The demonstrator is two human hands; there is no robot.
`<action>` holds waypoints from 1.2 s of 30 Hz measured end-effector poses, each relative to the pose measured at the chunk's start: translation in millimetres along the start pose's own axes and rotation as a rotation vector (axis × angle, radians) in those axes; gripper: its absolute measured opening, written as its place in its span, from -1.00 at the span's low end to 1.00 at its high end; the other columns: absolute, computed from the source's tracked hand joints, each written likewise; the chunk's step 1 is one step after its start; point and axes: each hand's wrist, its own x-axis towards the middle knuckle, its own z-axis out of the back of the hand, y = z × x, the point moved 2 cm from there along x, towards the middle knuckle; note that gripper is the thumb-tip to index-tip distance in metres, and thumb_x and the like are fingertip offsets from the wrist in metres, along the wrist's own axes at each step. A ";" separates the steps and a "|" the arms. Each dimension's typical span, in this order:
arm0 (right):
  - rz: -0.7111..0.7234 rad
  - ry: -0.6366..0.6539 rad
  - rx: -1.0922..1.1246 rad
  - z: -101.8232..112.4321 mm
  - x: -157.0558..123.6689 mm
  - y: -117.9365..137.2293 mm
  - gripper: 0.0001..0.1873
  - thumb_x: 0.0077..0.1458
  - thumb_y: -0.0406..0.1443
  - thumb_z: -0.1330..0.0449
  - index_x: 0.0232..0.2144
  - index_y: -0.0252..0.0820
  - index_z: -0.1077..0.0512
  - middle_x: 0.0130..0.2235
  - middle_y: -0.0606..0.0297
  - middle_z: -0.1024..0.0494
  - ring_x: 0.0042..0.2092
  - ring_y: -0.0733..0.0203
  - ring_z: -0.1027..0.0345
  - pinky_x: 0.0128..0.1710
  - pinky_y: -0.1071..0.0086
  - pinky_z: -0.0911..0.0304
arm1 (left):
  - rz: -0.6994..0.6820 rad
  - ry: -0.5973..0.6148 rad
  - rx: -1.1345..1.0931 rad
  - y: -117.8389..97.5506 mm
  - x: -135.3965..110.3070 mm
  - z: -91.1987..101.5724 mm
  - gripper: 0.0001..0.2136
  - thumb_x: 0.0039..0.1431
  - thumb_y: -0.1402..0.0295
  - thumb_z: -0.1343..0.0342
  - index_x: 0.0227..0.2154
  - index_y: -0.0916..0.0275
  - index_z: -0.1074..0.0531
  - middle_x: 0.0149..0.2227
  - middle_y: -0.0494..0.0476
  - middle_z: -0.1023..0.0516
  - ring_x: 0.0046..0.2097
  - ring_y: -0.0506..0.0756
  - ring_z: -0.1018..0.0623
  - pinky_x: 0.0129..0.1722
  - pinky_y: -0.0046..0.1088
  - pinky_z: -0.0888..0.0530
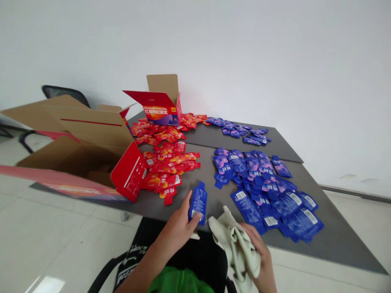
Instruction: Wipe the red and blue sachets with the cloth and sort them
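My left hand [184, 223] grips a blue pouch [199, 200] by its side, with the thumb over its lower part and the narrow spout end pointing away from me. A pale cream cloth [235, 246] is bunched up in my right hand [259, 252], whose fingers are partly hidden behind its folds. Both hands are at the near edge of the dark grey table [214, 179]. To the right of them lies a heap of blue pouches [265, 175], some printed side up, some with barcodes showing.
Red pouches [168, 162] are spread over the left half of the table. A large open carton [131, 175] stands at the left edge, its flaps sticking out. Farther back is another open red box [161, 114], with more blue pouches [238, 128] to its right. A white wall rises behind.
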 end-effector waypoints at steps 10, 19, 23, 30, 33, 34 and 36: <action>-0.098 -0.086 -0.049 1.6 -4.7 -0.4 -0.71 0.22 -0.18 -0.29 -0.03 -0.06 -0.63 -0.02 0.12 -0.66 -0.01 -0.07 -0.58 -0.06 0.22 -0.52 | -0.479 -0.168 0.532 -11.2 -43.6 -3.6 -0.58 0.33 0.29 -0.20 0.23 -0.04 -0.42 0.23 0.20 -0.41 0.18 0.29 -0.46 0.17 -0.06 -0.47; 0.061 -0.134 -0.140 -3.6 48.0 58.3 -0.69 0.24 -0.21 -0.30 0.03 -0.03 -0.59 0.01 0.16 -0.64 0.03 -0.06 -0.54 0.02 0.20 -0.45 | -0.679 -0.064 0.574 4.9 -44.7 -14.3 -0.76 0.40 0.42 -0.12 0.05 0.07 -0.55 0.12 0.11 -0.59 0.17 0.20 -0.49 0.10 -0.19 -0.45; 0.180 0.387 -0.201 -46.7 74.2 69.1 -0.55 0.29 -0.36 -0.23 0.19 0.09 -0.49 0.12 0.21 -0.57 0.07 0.10 -0.53 0.03 0.34 -0.43 | -0.666 -0.077 0.585 15.4 -45.0 -16.2 -0.82 0.38 0.47 -0.12 -0.13 0.10 -0.60 -0.14 0.07 -0.68 0.00 0.17 -0.55 0.02 -0.22 -0.41; 0.103 0.604 -0.501 -89.0 118.3 37.3 -0.46 0.23 -0.41 -0.26 0.20 0.15 -0.46 0.17 0.28 -0.52 0.05 0.16 -0.54 0.00 0.42 -0.42 | -0.703 -0.162 0.477 21.4 -41.3 -20.3 -0.74 0.46 0.47 -0.01 0.01 0.11 -0.56 -0.01 0.02 -0.68 0.06 0.12 -0.55 0.05 -0.28 -0.38; 0.087 0.572 -0.638 -90.3 148.4 33.6 -0.43 0.24 -0.46 -0.20 0.21 0.12 -0.46 0.17 0.26 -0.54 0.05 0.15 -0.53 0.01 0.43 -0.42 | -0.683 -0.127 0.497 21.4 -39.4 -19.3 -0.73 0.46 0.48 -0.01 0.02 0.10 -0.56 0.03 0.02 -0.67 0.11 0.13 -0.55 0.06 -0.26 -0.40; 0.090 0.548 -0.664 -88.1 155.1 35.6 -0.44 0.24 -0.46 -0.19 0.21 0.10 -0.46 0.16 0.25 -0.54 0.06 0.13 -0.53 0.00 0.42 -0.42 | -0.677 -0.118 0.498 21.6 -39.1 -18.5 -0.73 0.45 0.49 -0.02 0.02 0.10 -0.57 0.03 0.03 -0.67 0.11 0.13 -0.55 0.05 -0.26 -0.41; 0.108 0.469 -0.647 -79.6 157.9 45.3 -0.47 0.26 -0.44 -0.19 0.22 0.06 -0.46 0.16 0.23 -0.55 0.06 0.11 -0.53 0.01 0.39 -0.42 | -0.674 -0.107 0.484 22.4 -39.6 -17.1 -0.72 0.44 0.49 -0.02 0.03 0.11 -0.56 0.04 0.04 -0.67 0.10 0.13 -0.56 0.05 -0.26 -0.43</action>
